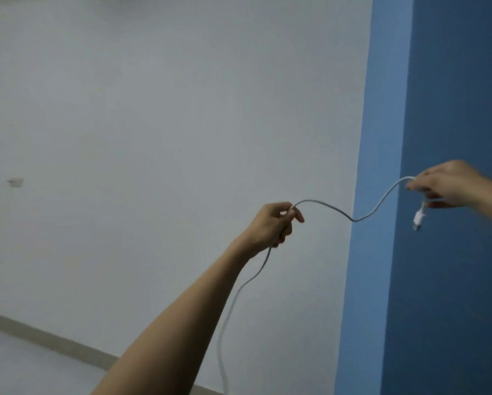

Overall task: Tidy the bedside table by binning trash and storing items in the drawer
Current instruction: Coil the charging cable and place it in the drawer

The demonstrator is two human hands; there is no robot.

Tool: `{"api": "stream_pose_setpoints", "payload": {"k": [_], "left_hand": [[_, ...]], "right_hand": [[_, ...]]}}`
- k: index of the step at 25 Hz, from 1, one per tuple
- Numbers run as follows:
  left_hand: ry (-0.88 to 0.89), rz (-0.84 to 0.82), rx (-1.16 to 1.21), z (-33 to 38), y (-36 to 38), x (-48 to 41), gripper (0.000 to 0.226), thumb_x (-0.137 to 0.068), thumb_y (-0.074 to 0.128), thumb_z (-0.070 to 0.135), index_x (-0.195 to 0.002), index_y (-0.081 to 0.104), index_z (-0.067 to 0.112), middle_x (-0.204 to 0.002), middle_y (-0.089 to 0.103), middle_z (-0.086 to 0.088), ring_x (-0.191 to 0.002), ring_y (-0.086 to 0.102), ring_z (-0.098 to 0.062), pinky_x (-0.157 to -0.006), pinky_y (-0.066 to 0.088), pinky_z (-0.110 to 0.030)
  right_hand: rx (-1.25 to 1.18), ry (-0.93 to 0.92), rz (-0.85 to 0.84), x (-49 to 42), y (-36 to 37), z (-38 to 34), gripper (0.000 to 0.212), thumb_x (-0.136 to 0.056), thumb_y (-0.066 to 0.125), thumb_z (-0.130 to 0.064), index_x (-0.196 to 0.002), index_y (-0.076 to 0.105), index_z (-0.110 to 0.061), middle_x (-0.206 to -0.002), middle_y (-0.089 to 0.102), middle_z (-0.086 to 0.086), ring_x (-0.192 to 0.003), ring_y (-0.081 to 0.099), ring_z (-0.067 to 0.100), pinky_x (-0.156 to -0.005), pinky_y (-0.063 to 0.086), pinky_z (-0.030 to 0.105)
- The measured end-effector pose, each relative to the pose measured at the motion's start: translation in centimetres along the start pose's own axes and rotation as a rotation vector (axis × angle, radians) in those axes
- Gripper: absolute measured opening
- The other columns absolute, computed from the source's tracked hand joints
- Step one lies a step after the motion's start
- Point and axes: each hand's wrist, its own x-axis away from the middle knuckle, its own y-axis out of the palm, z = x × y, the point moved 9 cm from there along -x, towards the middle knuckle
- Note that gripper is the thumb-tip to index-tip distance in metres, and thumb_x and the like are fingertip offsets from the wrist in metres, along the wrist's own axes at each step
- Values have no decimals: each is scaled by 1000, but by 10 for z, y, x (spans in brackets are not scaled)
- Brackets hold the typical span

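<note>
White charging cable (354, 220) is hanging in the air between 2 raised hands, sagging in a loose wave, its tail dropping past the left forearm and out of the bottom of the view. Its connector (418, 219) is dangling just under the right hand (450, 185), whose fingertips are pinching the cord near that end. The left hand (270, 223) is curling round the cord further along. Spreading it like this is probably readying it for coiling. Behind, a pale wall (153, 109) is meeting a blue wall (438, 81); no table or drawer is showing.
</note>
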Motion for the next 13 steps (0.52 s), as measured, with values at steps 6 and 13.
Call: {"api": "stream_pose_setpoints", "payload": {"k": [6, 13], "left_hand": [[103, 23, -22, 48, 16, -28, 26, -97, 44, 21, -79, 61, 12, -53, 38, -2, -37, 29, -8, -38, 20, -16], [23, -196, 11, 31, 29, -41, 27, -96, 49, 28, -77, 59, 12, -48, 32, 7, -43, 22, -10, -42, 15, -17]], "right_hand": [[136, -376, -409, 46, 79, -56, 52, -79, 67, -39, -125, 51, -21, -118, 60, -7, -112, 56, 14, -93, 43, 32], [-193, -388, -321, 11, 69, -39, 26, -95, 46, -20, -85, 67, -8, -41, 52, -6, -35, 47, 7, -50, 51, 27]]}}
